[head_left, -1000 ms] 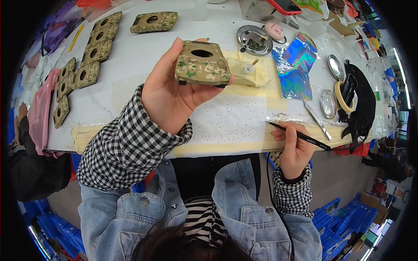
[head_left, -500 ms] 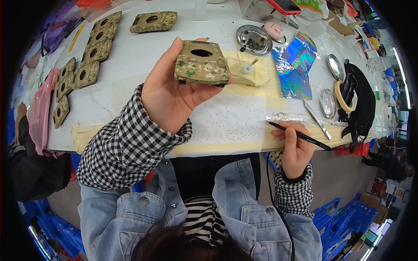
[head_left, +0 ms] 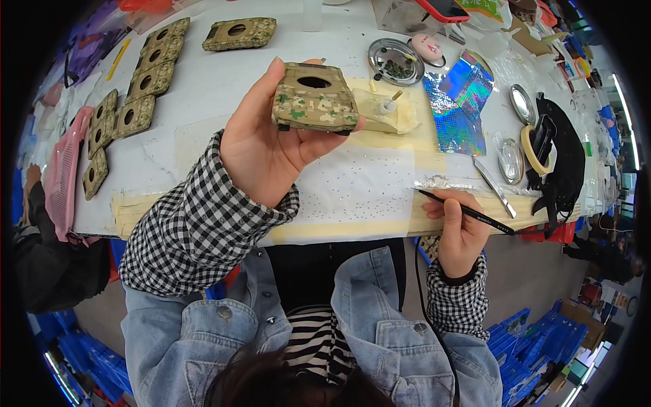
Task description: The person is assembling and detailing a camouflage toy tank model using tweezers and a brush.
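Note:
My left hand (head_left: 271, 152) is raised over the table and closed around a model tank hull (head_left: 313, 112). The hull has a green, brown and tan pixel camouflage pattern, and its top has a round dark opening. Low at the right, my right hand (head_left: 462, 234) grips slim black tweezers (head_left: 475, 214) between thumb and fingers. Their pointed tip is at the right edge of a white sheet (head_left: 356, 180) dotted with tiny shiny specks. Beyond the left hand's fingers stands a small yellowish block (head_left: 399, 117) with a white cup and a stick in it.
Several similar hulls (head_left: 146, 83) line the left side, and another hull (head_left: 239, 34) lies at the back. A round dish (head_left: 397, 62) holds small dark green parts. To the right are holographic foil (head_left: 456, 112), a metal blade (head_left: 494, 186), a tape roll (head_left: 536, 150) and a black pouch (head_left: 566, 146).

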A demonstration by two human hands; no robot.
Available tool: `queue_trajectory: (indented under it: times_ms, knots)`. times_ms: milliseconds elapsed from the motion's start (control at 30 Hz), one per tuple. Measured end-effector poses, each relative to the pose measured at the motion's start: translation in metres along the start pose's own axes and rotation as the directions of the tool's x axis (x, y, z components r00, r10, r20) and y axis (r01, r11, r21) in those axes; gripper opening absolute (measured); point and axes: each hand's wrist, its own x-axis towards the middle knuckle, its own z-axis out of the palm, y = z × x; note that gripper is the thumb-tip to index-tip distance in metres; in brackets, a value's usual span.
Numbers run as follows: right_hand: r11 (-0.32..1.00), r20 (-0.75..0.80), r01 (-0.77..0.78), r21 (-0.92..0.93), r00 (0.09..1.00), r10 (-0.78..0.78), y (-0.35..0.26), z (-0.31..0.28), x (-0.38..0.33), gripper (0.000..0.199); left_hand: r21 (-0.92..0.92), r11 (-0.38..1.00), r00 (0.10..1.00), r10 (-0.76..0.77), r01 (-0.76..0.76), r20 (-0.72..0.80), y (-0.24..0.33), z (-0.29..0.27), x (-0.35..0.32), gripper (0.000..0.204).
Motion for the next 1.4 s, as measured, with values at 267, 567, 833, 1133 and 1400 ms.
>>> queue_trajectory:
  times_ms: [267,567,833,1133,1400]
  knots:
    - [1.000,0.008,-0.015,-0.003,1.000,0.015,-0.001,0.000,0.001,0.017,0.000,1.000,1.000,-0.003,0.003,0.013,0.000,-0.001,0.000,0.052]
    - [1.000,0.012,-0.005,-0.008,1.000,0.005,-0.002,0.000,0.002,0.018,-0.008,1.000,1.000,-0.005,0.005,0.009,0.001,0.000,-0.001,0.052]
    - [1.000,0.003,-0.001,0.011,1.000,0.001,0.000,-0.001,0.001,0.020,-0.024,1.000,1.000,-0.002,0.003,0.012,0.000,-0.001,0.000,0.052]
    - [0.998,0.008,0.000,0.061,1.000,0.000,-0.024,-0.009,0.024,0.025,-0.025,1.000,1.000,-0.018,0.017,-0.022,-0.002,0.000,-0.001,0.050]
    - [0.924,0.201,0.333,0.189,0.907,-0.369,-0.091,0.018,0.087,0.021,-0.026,0.999,0.994,-0.047,0.045,-0.095,0.000,0.007,0.001,0.046]
